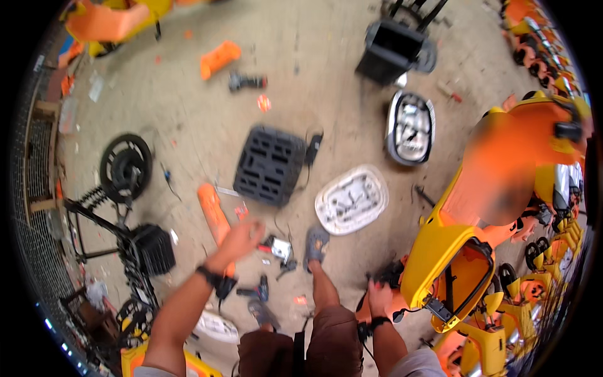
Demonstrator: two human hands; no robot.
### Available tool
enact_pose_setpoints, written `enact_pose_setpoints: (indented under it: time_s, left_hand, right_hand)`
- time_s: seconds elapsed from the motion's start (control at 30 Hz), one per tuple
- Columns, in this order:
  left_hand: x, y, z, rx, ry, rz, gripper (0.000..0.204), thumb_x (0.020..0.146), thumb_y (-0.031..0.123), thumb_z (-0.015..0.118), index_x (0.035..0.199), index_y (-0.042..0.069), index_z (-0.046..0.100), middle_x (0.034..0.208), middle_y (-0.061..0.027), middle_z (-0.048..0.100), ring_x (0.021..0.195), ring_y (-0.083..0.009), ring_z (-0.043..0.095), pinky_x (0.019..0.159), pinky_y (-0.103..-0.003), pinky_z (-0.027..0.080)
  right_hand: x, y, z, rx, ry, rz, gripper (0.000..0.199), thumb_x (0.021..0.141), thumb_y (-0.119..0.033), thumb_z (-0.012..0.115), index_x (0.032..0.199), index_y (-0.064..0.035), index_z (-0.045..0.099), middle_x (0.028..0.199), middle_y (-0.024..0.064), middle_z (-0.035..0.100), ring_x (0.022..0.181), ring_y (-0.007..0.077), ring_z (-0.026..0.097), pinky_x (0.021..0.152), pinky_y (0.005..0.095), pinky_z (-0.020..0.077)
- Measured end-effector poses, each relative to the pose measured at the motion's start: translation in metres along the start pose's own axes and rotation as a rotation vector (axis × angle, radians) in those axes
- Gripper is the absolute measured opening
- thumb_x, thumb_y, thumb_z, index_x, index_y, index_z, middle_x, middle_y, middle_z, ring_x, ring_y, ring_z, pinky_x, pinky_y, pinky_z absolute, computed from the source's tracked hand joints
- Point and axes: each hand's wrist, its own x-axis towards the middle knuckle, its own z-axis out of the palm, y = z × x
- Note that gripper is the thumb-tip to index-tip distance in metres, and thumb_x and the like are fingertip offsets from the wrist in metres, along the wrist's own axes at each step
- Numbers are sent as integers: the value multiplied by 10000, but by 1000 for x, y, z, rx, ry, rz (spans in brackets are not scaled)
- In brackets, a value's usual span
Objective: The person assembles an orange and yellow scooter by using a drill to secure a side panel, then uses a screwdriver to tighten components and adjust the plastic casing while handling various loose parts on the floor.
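Note:
My left hand (244,235) reaches out over the floor, blurred by motion. It is above the lower part of an orange curved body panel (212,210), and I cannot make out anything in its fingers. My right hand (379,298) is closed at the black handlebar (391,274) of a yellow and orange scooter (433,267) that stands at my right. The scooter's front has a large yellow-rimmed opening. Between my hands, a small white and black part (279,249) and a cordless drill (256,290) lie on the floor by my feet.
A black slotted tray (270,164) and two oval white parts, one flat shell (352,200) and one black-rimmed (411,129), lie ahead. A black bin (391,51) stands farther off. Wheeled frame parts (125,166) are at left. More scooters (534,295) line the right.

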Motion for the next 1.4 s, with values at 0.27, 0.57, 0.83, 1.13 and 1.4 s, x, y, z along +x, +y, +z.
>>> enact_pose_setpoints:
  time_s: [0.27,0.57,0.83,1.13,1.4]
  left_hand:
    - [-399,-179,-56,353,-41,-86,370,834,365,590,813,12,700,808,-231,668,809,-419,647,747,-498,514]
    - [-569,-347,-11,-159,110,-157,234,842,167,600,737,-37,647,676,-113,688,588,-217,660,562,-341,526]
    - [-669,-313,0,301,-253,63,164,807,116,579,801,-40,627,644,-195,627,632,-239,656,552,-381,499]
    - [-531,-255,26,961,-99,966,102,883,122,577,835,44,621,734,-74,589,697,-228,583,644,-415,476]
    - [-673,63,229,687,-657,452,435,932,347,565,1234,37,606,1118,-183,668,1017,-253,648,889,-350,491]
  right_hand:
    - [-160,117,-66,-337,-100,-119,581,644,-580,756,917,-68,733,888,202,708,874,343,691,766,445,548]
    - [-427,363,46,70,-81,133,686,592,-623,739,634,56,647,636,249,631,637,394,652,606,468,510]
    - [-680,441,121,416,-185,752,677,587,-535,772,770,110,680,807,249,693,788,338,699,689,416,541]
    - [-743,551,107,608,124,1031,610,629,-520,739,701,83,686,699,225,674,721,321,688,679,417,517]
    - [-650,583,-40,988,14,363,489,815,-507,692,891,-30,766,785,102,725,698,126,646,675,293,509]
